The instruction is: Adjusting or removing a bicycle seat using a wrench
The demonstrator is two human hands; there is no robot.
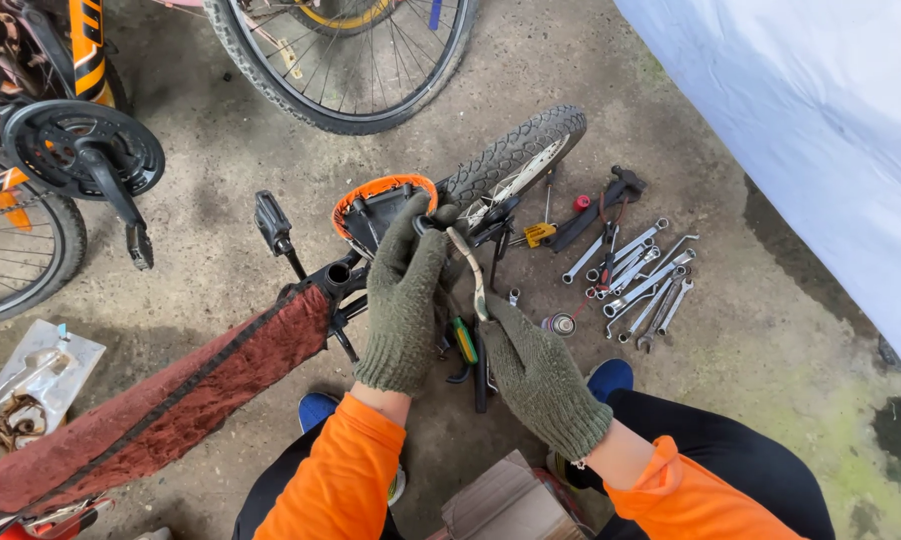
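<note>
**Cable work at the small bike's chain guard**

You had both gloved hands on a thin pale cable (467, 262) running over the small bike. Your left hand (402, 300) was closed at the top end, fingertips pinched round the cable right by the orange-rimmed chain guard (380, 190), approx 12 o'clock from your knees. Your right hand (537, 375) was curled shut on the lower end, at 4 o'clock from the left. Looked like the feeding/seating step, cable not yet tensioned, as far as I could judge. Next move prob. calls for a steady pull w/ the right while the left guides the end; a tool would be needed, and the wrenches (638, 282) lay fanned at 3 o'clock, well apart from your hands. A green-handled screwdriver (465, 341) sat between your wrists.

Containers: a clear plastic tray (32, 385) at 9 o'clock held a brownish tangle; can't tell what.
</note>
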